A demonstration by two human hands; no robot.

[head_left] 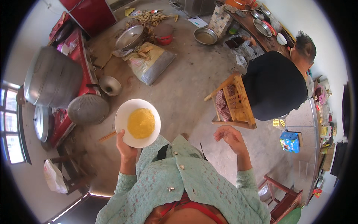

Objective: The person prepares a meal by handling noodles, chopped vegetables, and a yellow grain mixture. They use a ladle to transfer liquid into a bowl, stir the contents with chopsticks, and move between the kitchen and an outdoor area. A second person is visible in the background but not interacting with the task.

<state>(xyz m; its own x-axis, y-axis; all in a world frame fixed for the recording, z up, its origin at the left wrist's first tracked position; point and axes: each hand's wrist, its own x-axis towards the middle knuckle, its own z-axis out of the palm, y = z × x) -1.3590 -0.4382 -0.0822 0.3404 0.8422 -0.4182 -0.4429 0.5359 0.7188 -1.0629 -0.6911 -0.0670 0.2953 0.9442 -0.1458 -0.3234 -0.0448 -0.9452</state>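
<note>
My left hand (127, 148) grips a white bowl (121, 118) by its near left rim, thumb over the edge. Inside lies a yellow liquid (141, 123) that looks like beaten egg. A pair of wooden chopsticks (107, 136) sticks out to the left beside that hand; how they are held is hidden under the bowl. On the other side, my right hand (230, 138) is raised with loosely bent fingers apart and nothing in it. It is nearest to a wooden chair (238, 102) with a patterned cloth on it.
A person in black (276, 86) bends over the counter at right. A large metal pot (52, 76) and a strainer-like basket (88, 109) are at left. Ahead on the floor stand a filled sack (156, 67), a metal basin (205, 36) and firewood. A blue box (289, 142) sits right.
</note>
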